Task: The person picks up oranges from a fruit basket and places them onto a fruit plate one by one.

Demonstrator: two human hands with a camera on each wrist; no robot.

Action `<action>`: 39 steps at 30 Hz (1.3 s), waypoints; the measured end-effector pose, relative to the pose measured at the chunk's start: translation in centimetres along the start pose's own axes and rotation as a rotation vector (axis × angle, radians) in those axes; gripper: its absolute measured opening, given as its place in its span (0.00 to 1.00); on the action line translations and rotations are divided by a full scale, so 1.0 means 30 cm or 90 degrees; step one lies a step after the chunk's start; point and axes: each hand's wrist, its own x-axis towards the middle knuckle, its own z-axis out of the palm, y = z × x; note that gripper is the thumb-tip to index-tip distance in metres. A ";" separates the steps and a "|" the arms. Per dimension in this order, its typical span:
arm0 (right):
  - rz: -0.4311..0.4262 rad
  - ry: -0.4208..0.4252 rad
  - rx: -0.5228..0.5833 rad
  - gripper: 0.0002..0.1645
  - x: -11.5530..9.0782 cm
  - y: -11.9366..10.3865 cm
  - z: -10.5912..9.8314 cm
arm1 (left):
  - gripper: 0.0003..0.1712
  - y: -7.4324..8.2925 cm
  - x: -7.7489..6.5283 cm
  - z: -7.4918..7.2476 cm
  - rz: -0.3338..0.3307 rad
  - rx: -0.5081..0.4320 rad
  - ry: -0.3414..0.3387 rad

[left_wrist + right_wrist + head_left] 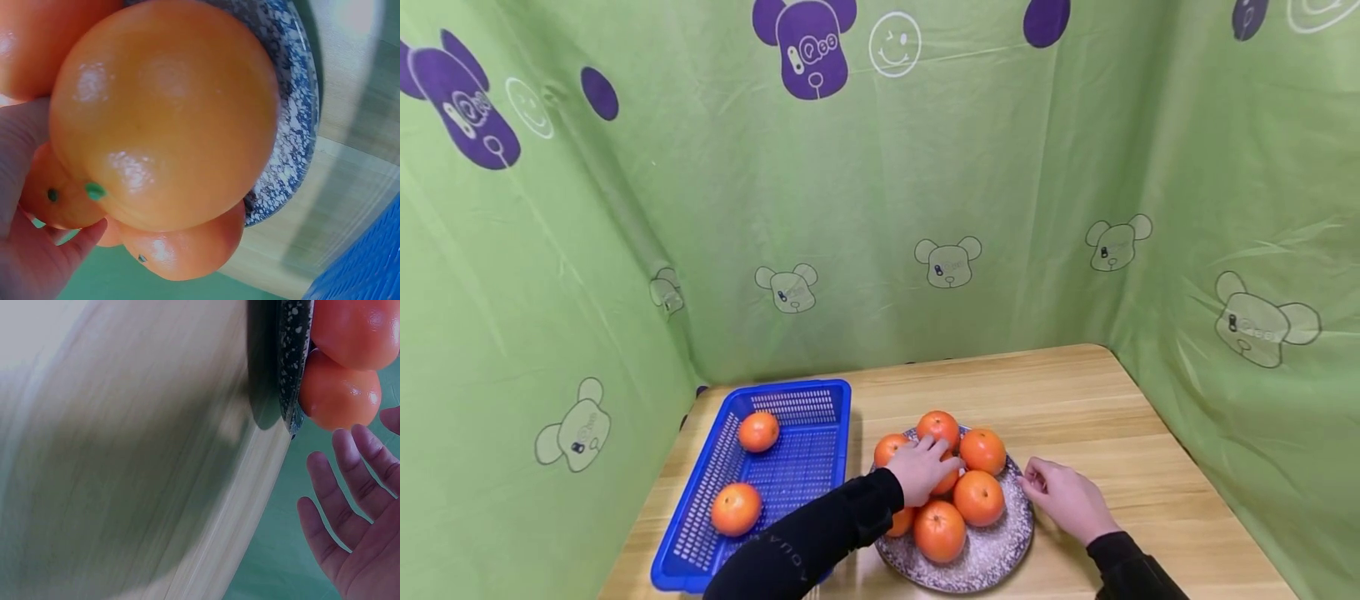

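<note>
A speckled round plate [992, 560] carries several oranges [940, 531] set close together. Over the group reaches my left hand [922, 471], its fingers curled round the orange [946, 477] in the middle. In the left wrist view, the thumb and fingers flank that orange [59, 194], while a bigger-looking orange [165, 119] fills the foreground. At the plate's right edge is my right hand [1066, 497], holding nothing. The right wrist view shows its fingers [340, 509] loosely bent and spread, below an orange [342, 394] on the plate.
Left of the plate stands a blue plastic basket [842, 450] with an orange [758, 432] towards its back and another orange [736, 509] nearer the front. Both rest on a wooden table [1075, 392], with green printed curtains [865, 192] around it.
</note>
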 end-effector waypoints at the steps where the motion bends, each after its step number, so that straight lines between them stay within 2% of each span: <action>1: 0.001 -0.001 0.000 0.09 0.000 0.000 0.000 | 0.38 0.000 0.000 0.000 0.006 0.005 0.003; 10: 0.000 -0.009 0.005 0.08 -0.001 -0.003 -0.002 | 0.38 -0.005 -0.002 0.022 0.038 -0.029 0.031; 17: -0.009 0.005 0.002 0.09 -0.005 0.000 0.002 | 0.38 -0.011 -0.007 0.028 0.026 -0.055 0.019; 21: -0.002 -0.003 0.005 0.09 -0.008 -0.006 -0.003 | 0.39 -0.028 -0.004 -0.002 0.004 -0.085 -0.002; 25: -0.005 -0.007 0.007 0.08 -0.008 -0.012 -0.005 | 0.36 -0.086 -0.017 -0.064 -0.021 -0.149 -0.006; 28: -0.006 -0.011 0.004 0.08 -0.003 -0.017 -0.001 | 0.32 -0.167 -0.045 -0.129 -0.062 -0.229 0.003; 29: -0.003 -0.013 0.003 0.08 -0.001 -0.018 -0.001 | 0.32 -0.199 -0.057 -0.152 -0.085 -0.258 0.001; 32: 0.006 -0.021 0.003 0.08 0.000 -0.022 0.001 | 0.31 -0.303 -0.105 -0.180 -0.167 -0.303 0.017; 35: 0.013 -0.025 0.006 0.08 -0.002 -0.025 0.003 | 0.31 -0.404 -0.170 -0.159 -0.260 -0.319 0.035; 39: 0.016 -0.030 0.001 0.08 -0.010 -0.028 0.007 | 0.29 -0.514 -0.287 -0.081 -0.375 -0.333 0.044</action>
